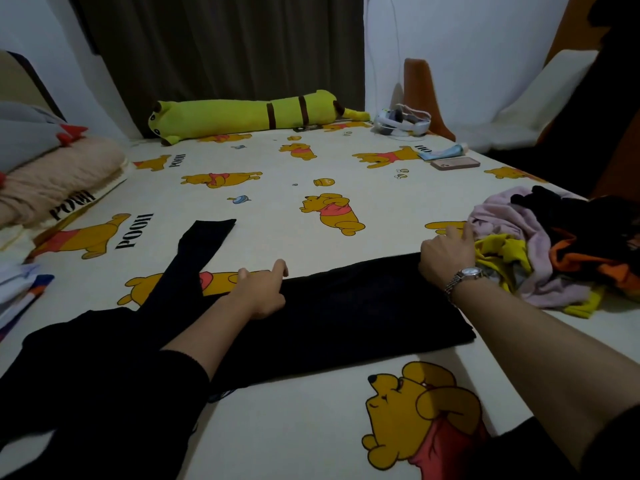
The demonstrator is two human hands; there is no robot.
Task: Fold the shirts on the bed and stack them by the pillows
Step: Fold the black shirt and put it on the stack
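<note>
A black long-sleeved shirt (346, 317) lies across the bed, its body folded into a long band. One sleeve (194, 258) stretches away toward the far left. My left hand (259, 292) rests on the far edge of the band near its middle, fingers curled with the thumb out. My right hand (446, 258), with a wristwatch, presses on the band's far right corner. A heap of unfolded shirts (554, 244) in pink, yellow, orange and black sits right of that hand. The pillows (52, 178) lie at the far left.
The bed sheet (311, 209) is cream with bear prints. A long yellow plush toy (242, 114) lies along the far edge. A phone (455, 163), a tube (443, 153) and a white headset (403, 124) sit at the far right. Folded fabric (20, 289) lies at the left edge.
</note>
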